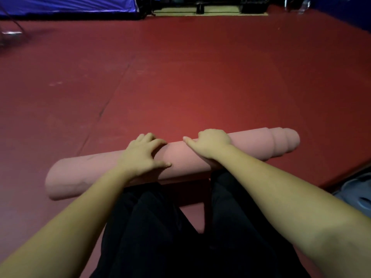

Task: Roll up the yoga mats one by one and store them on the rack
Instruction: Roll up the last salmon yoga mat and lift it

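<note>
A pink yoga mat [176, 157], fully rolled, lies across the red floor padding [200, 77] just beyond the person's knees [160, 207], its left end nearer than its right. At the right end the inner layers stick out in steps, so that edge is uneven; the left end looks flush.

The left hand [143, 157] lies on top of the roll left of its middle, fingers spread and bent over the curve, thumb toward the centre, pressing down on it. The right hand [210, 143] rests on the roll right of its middle, its fingers curled over the far side and the thumb stretched left along the top, holding the mat. The two hands are close together, with long stretches of roll free on either side.

Beyond the mat the padding runs far and wide; a seam [112, 93] crosses it diagonally at left. Its right edge drops off near a grey object [357, 193] at the lower right. Blue fabric [66, 6] lines the far left, and dark equipment [200, 6], too dim to identify, stands at the far edge.
</note>
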Demonstrator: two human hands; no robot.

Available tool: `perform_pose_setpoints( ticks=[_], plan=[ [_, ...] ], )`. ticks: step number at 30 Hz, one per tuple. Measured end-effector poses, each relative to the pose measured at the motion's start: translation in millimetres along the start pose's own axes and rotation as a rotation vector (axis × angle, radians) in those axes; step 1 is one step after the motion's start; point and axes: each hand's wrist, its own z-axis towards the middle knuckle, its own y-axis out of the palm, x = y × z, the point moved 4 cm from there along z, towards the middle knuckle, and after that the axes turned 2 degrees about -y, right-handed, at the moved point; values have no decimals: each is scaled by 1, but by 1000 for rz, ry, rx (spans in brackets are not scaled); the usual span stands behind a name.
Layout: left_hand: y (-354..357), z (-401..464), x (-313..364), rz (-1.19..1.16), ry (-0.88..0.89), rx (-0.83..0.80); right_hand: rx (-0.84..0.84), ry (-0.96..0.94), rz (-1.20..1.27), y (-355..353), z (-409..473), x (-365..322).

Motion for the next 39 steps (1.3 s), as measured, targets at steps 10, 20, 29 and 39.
perform_pose_setpoints(
  ticks=[10,20,29,39],
  plan=[
    [47,-38,8,477,-74,143,-144,39,85,1,21,-4],
    [-7,-37,34,433,30,121,-399,8,175,-33,8,7],
    [-10,-53,45,280,12,-69,-577,-36,205,-25,-6,5],
    [-14,-22,27,3,-50,-306,-85,-129,165,-24,-5,10]
  ],
)
